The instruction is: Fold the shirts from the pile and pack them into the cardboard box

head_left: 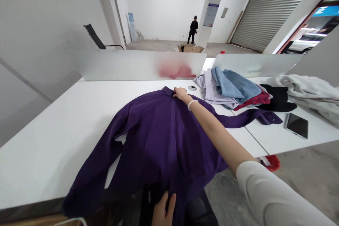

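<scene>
A long-sleeved purple shirt (pixel 148 130) lies front side up on the white table, its lower edge hanging over the near side. My right hand (pixel 181 93), with a pale beaded bracelet on the wrist, reaches across the shirt and pinches it at the collar. At the bottom of the view, my left hand (pixel 163 211) grips the front placket near the hem; only a thumb and a finger show clearly. One sleeve droops off the table at the left. The other stretches right along the tabletop.
Folded clothes (pixel 233 88) are piled at the back right, beside a black cloth item (pixel 277 99) and a whitish fabric heap (pixel 315 88). A dark-screened tablet (pixel 297 125) lies nearby. Frosted dividers (pixel 127 65) line the far edge. Beyond stand a cardboard box (pixel 191 48) and a person (pixel 193 28).
</scene>
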### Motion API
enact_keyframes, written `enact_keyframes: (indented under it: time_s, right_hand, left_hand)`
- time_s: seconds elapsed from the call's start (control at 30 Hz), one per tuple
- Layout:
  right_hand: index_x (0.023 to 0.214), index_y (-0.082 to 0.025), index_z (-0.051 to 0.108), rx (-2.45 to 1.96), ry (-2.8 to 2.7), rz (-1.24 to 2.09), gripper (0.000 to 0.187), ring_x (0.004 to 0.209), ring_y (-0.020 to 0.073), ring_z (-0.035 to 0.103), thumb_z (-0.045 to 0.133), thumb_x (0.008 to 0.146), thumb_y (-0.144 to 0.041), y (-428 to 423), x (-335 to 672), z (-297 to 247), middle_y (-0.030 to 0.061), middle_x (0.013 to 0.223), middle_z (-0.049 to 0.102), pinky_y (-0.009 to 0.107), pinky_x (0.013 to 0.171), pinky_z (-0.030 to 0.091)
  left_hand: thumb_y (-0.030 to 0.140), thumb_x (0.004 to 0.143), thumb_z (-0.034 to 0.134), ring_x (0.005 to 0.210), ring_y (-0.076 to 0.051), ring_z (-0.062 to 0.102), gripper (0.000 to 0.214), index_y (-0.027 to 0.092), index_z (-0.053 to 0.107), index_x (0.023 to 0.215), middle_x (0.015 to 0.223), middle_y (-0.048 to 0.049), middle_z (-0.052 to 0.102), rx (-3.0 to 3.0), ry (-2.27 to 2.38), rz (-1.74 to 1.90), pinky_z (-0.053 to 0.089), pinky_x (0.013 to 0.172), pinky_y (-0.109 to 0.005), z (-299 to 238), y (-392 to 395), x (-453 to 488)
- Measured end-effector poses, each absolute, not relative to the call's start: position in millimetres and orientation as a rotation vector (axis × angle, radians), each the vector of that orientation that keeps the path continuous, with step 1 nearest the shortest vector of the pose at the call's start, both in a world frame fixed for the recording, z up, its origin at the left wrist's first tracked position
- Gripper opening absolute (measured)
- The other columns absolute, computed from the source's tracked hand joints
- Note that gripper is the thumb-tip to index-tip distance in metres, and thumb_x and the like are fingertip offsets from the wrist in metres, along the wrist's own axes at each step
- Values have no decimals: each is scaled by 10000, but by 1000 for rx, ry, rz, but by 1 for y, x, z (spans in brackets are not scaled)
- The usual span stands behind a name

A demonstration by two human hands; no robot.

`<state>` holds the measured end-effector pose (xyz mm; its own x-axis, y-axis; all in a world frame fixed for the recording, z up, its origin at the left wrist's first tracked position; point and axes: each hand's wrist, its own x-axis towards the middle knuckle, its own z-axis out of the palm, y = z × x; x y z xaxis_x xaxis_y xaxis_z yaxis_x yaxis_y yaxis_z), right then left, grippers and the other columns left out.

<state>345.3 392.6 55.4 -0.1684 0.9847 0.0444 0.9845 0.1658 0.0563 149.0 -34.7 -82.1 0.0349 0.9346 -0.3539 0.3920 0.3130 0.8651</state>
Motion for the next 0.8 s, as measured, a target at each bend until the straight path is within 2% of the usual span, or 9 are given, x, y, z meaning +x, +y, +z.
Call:
enact_keyframes:
  time_s: [0.1,0.23,0.37,0.5,0.6,0.7,0.8]
  right_hand:
    - [1209,-144,521,1991,2460,125,421,1099,282,555,579,875,-394,385,347,54,161,1153,629,404,940,372]
    - [1360,-157,410,1970,2664,182,529,1300,278,382,437,933,-468,365,357,55,160,1402,448,473,1073,240]
    - [1400,-122,379,2075,2731,261,516,1365,294,287,309,979,-412,337,376,48,169,1474,348,502,1093,213]
    - [1453,-172,313,2009,2592,146,583,1389,353,217,296,963,-487,321,390,26,159,1525,240,565,1079,208]
    - [1484,-197,237,2030,2490,18,617,1412,359,124,273,958,-518,323,390,12,139,1554,145,572,1089,183]
    - [1486,-205,230,2045,2501,-60,597,1421,344,85,259,966,-498,326,387,10,121,1562,113,564,1100,168]
    - [1451,-198,329,1990,2632,-12,505,1412,314,174,300,976,-367,314,399,18,113,1549,186,519,1099,218]
  left_hand:
    - [450,871,435,1157,-258,568,449,135,644,1114,1220,-149,623,1153,1613,717,438,1000,-391,-94,-41,146]
    - [452,894,397,1124,-224,594,429,160,649,1082,1222,-128,626,1114,1560,730,454,990,-344,-104,-47,137]
    - [445,858,458,1210,-211,528,406,170,637,1097,1259,-97,608,1132,1502,652,413,1033,-321,-110,-41,131]
    - [436,810,491,1244,-227,493,487,99,610,1142,1275,-136,588,1114,1462,591,375,1062,-334,-111,-30,136]
    - [439,812,466,1205,-240,531,452,136,632,1103,1229,-127,621,1275,1505,509,385,1047,-364,-103,-25,135]
    - [422,812,461,1059,-265,630,398,182,639,1075,1092,-124,691,1517,1563,383,464,938,-381,-88,-22,116]
    - [433,839,428,823,-250,696,352,220,634,1030,891,-89,730,1592,1625,264,514,714,-324,-66,-21,84]
